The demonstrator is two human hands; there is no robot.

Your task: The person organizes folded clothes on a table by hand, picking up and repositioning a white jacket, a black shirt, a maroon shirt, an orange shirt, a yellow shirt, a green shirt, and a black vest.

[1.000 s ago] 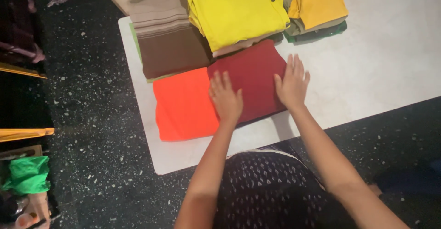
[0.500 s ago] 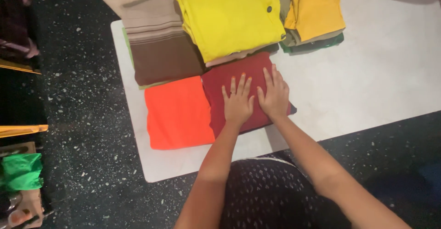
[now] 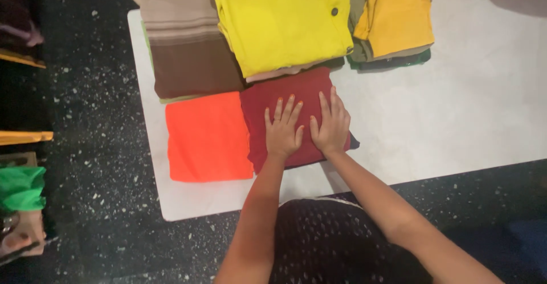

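- The folded dark red garment (image 3: 285, 98) lies near the front edge of the white worktop (image 3: 456, 113), just right of the orange one and at 6 o'clock from the yellow stack.
- Both hands rest on it, palms down, side by side: the left hand (image 3: 282, 131) and the right hand (image 3: 330, 125) lie flat with fingers spread and pointing toward 12 o'clock. They grip nothing; they look to be pressing the fold flat.
- A folded orange garment (image 3: 208, 136) touches the red one at 9 o'clock, edge to edge, as if set out in a row.
- At 12 o'clock a bright yellow folded stack (image 3: 279, 19) overlaps the red piece's far edge.
- At 10 o'clock lies a brown and tan striped fabric (image 3: 188, 44); at 1 o'clock sits an amber-yellow pile (image 3: 399, 13) over darker green pieces.
- The right half of the worktop is bare white.
- The worktop sits low over a dark speckled floor (image 3: 91, 118), and the person's patterned dark clothing (image 3: 330, 244) shows at 6 o'clock.
- At the left edge a green cloth (image 3: 20, 187) lies among dim clutter I cannot make out.
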